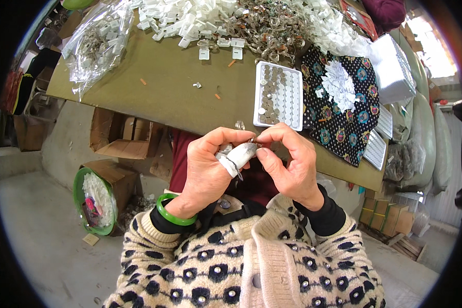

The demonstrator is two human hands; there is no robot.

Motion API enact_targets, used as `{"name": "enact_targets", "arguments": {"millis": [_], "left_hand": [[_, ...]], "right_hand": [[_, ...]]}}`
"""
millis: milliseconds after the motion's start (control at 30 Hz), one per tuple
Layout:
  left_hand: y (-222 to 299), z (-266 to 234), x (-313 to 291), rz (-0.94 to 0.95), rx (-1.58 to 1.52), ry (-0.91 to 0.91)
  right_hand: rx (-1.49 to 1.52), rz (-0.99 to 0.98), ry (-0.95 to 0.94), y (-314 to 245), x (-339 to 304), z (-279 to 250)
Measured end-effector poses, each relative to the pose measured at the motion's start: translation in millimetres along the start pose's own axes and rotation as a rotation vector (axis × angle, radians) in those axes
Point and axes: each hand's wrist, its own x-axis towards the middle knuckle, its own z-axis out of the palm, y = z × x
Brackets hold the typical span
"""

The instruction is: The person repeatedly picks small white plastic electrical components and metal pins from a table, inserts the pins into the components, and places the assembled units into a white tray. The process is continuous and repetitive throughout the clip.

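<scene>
My left hand (203,161) and my right hand (292,161) meet in front of my chest, at the table's near edge. Between their fingertips is a small dark, shiny piece (253,142), mostly hidden by the fingers, so its kind is unclear. A white cover (237,158), greyed at its tip, wraps one left finger. A green bangle (172,213) circles my left wrist. Just beyond the hands lies a small clear piece (239,124). Past them stands a white pocketed tray (296,97), its left columns filled with small round brownish pieces (270,97).
Across the table's far side spread heaps of white plastic cases (187,20) and clear-brown pieces (272,31). A plastic bag (98,46) lies at left. Right are a patterned cloth (339,131) with white slips and stacked trays (392,66). A green basin (81,187) stands below.
</scene>
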Motion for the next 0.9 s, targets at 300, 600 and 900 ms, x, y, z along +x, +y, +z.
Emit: {"name": "enact_targets", "arguments": {"millis": [300,600,900], "left_hand": [[-8,1,-1,-0.118,-0.427,-0.032],[-11,-8,4,-0.191,-0.634,-0.233],[-7,-7,1,-0.292,-0.57,-0.369]], "right_hand": [[0.327,0.266,-0.017,2,-10,3],[0.055,-0.013,0.029,11,-7,1],[0.12,0.0,-0.102,-2,-3,-15]]}}
